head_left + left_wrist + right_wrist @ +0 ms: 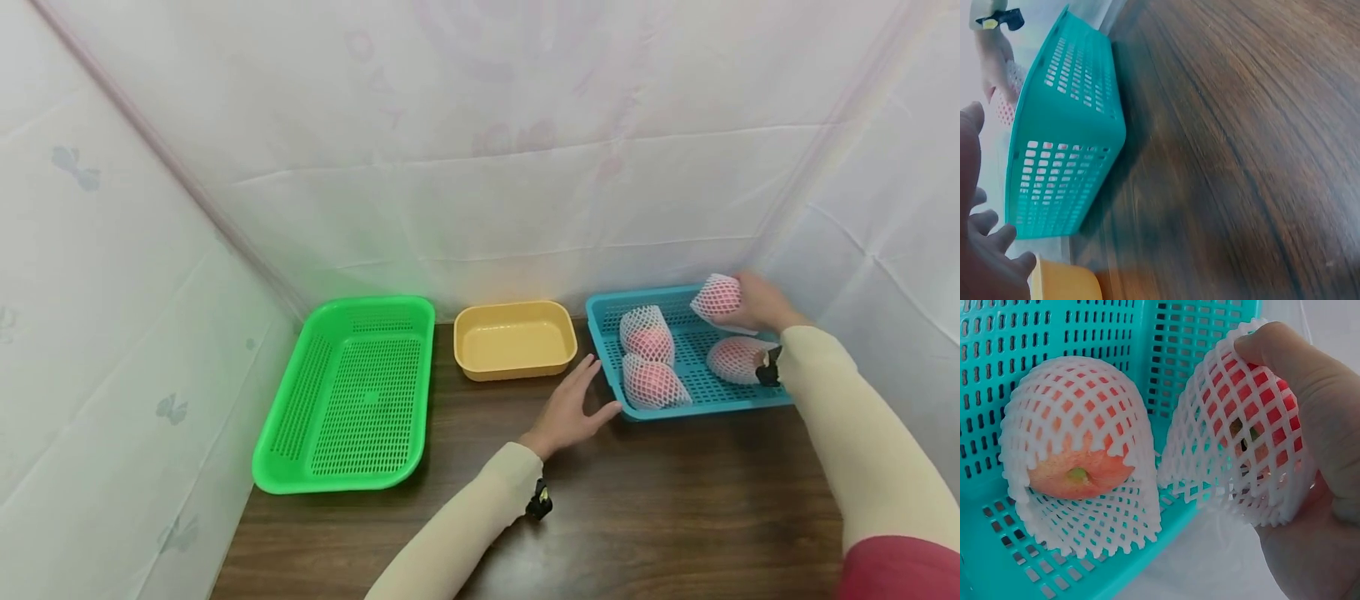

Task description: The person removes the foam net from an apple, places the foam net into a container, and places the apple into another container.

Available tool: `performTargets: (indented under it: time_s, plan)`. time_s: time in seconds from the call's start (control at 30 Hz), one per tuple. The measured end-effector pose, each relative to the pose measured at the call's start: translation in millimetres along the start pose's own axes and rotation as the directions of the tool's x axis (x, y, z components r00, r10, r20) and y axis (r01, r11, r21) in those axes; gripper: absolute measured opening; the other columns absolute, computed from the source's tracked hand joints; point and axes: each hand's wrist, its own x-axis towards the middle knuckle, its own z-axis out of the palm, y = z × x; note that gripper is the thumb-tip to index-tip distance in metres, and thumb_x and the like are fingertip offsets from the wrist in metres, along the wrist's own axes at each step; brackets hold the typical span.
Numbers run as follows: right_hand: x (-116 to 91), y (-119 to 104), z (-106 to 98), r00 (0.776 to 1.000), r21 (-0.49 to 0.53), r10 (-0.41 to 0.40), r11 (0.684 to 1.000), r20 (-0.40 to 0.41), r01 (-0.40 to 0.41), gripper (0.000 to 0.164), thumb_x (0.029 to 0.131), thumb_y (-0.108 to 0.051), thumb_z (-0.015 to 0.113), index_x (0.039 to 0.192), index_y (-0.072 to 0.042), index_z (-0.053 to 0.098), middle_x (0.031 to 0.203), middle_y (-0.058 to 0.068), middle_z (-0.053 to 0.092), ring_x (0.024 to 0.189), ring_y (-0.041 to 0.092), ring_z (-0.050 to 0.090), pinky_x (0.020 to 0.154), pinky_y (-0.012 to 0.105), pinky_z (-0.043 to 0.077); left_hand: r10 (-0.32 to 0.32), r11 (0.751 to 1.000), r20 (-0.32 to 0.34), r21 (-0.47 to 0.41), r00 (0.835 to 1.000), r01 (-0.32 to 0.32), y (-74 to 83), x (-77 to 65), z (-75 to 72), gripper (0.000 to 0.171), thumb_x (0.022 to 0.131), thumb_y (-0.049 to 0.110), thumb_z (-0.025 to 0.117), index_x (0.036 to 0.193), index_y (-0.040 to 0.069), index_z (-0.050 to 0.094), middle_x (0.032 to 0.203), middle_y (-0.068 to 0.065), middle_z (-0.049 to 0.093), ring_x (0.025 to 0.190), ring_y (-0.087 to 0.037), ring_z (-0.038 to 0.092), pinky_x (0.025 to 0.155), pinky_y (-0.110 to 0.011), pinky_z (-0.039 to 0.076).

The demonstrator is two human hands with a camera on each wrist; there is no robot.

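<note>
My right hand (pixel 759 302) grips a red apple-like fruit in a white foam net (pixel 1241 434) at the back right of the blue basket (pixel 705 408). In the right wrist view, the thumb lies across the net and the other fingers are mostly hidden. Another netted fruit (pixel 735 360) sits in the basket below that wrist. Along the basket's left side lie two more netted fruits, one behind (pixel 648 335), one in front (pixel 651 383). My left hand (pixel 567 412), fingers spread, is beside the basket's left front corner and holds nothing; contact with the rim is unclear.
A shallow yellow tray (pixel 517 371) stands left of the blue basket, against the back curtain (pixel 487 200). Farther left is a green slotted basket (pixel 367 400). All stand on a dark wooden table (pixel 637 517), with sheeting on three sides.
</note>
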Motion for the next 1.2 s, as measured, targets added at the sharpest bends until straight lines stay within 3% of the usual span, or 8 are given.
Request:
performTargets:
  time_s: [0.2, 0.33, 0.5, 0.67, 0.9, 1.2]
  plan:
    - [-6.3, -8.1, -3.3, 1.0, 0.02, 0.008, 1.0, 0.004, -0.008, 0.09, 0.079, -0.025, 0.078, 0.139, 0.015, 0.025, 0.127, 0.038, 0.035, 0.109, 0.051, 0.041, 0.087, 0.067, 0.039, -0.022, 0.998, -0.044, -0.06, 0.999, 0.019, -6.4, -4.3, -6.7, 0.08, 0.091, 0.062, 0.053, 0.156, 0.029, 0.02, 0.162, 0.012, 0.011, 0.147, -0.013, 0.019, 0.112, -0.045, 0.03]
    - [-8.5, -11.5, -4.1, 1.0, 0.032, -0.011, 0.999, -0.009, 0.011, 0.091, 0.078, -0.025, 0.08, 0.14, 0.013, 0.025, 0.125, 0.036, 0.039, 0.108, 0.049, 0.044, 0.086, 0.065, 0.04, -0.016, 0.996, -0.074, -0.085, 0.997, 0.01, -10.2, -4.9, -9.9, 0.08, 0.091, 0.062, 0.054, 0.156, 0.032, 0.018, 0.162, 0.011, 0.013, 0.146, -0.012, 0.019, 0.113, -0.045, 0.029]
    - [-12.2, -15.7, -4.8, 0.998, 0.034, -0.059, 0.998, -0.023, 0.06, 0.091, 0.077, -0.024, 0.081, 0.14, 0.012, 0.027, 0.121, 0.033, 0.045, 0.104, 0.047, 0.049, 0.083, 0.062, 0.043, 0.001, 0.995, -0.106, -0.103, 0.994, -0.012, -14.6, -6.5, -12.4, 0.08, 0.091, 0.062, 0.053, 0.156, 0.032, 0.017, 0.162, 0.007, 0.016, 0.146, -0.011, 0.019, 0.113, -0.044, 0.029]
    - [-18.1, -20.6, -3.0, 0.995, 0.04, -0.09, 0.995, -0.043, 0.092, 0.096, 0.075, -0.021, 0.083, 0.144, 0.011, 0.024, 0.129, 0.034, 0.042, 0.11, 0.049, 0.047, 0.088, 0.066, 0.041, 0.014, 0.994, -0.136, -0.105, 0.991, -0.028, -19.9, -9.3, -14.1, 0.081, 0.091, 0.061, 0.054, 0.156, 0.03, 0.016, 0.161, 0.011, 0.014, 0.146, -0.011, 0.018, 0.114, -0.042, 0.027]
    - [-24.1, -32.8, 1.3, 0.98, 0.045, -0.165, 0.984, -0.106, 0.171, 0.098, 0.069, -0.009, 0.084, 0.144, 0.011, 0.024, 0.134, 0.035, 0.037, 0.117, 0.052, 0.041, 0.094, 0.069, 0.035, -0.026, 0.992, -0.16, -0.123, 0.987, 0.006, -28.1, -15.2, -20.3, 0.083, 0.09, 0.061, 0.056, 0.156, 0.027, 0.02, 0.161, 0.012, 0.012, 0.147, -0.01, 0.016, 0.115, -0.044, 0.025]
    - [-28.3, -52.8, 11.6, 0.966, 0.027, -0.233, 0.971, -0.108, 0.237, 0.099, 0.068, -0.004, 0.083, 0.145, 0.01, 0.022, 0.138, 0.035, 0.033, 0.122, 0.052, 0.037, 0.099, 0.069, 0.031, -0.039, 0.991, -0.184, -0.137, 0.982, 0.013, -39.8, -23.3, -25.4, 0.079, 0.091, 0.058, 0.056, 0.155, 0.029, 0.02, 0.161, 0.01, 0.013, 0.147, -0.011, 0.016, 0.115, -0.045, 0.025]
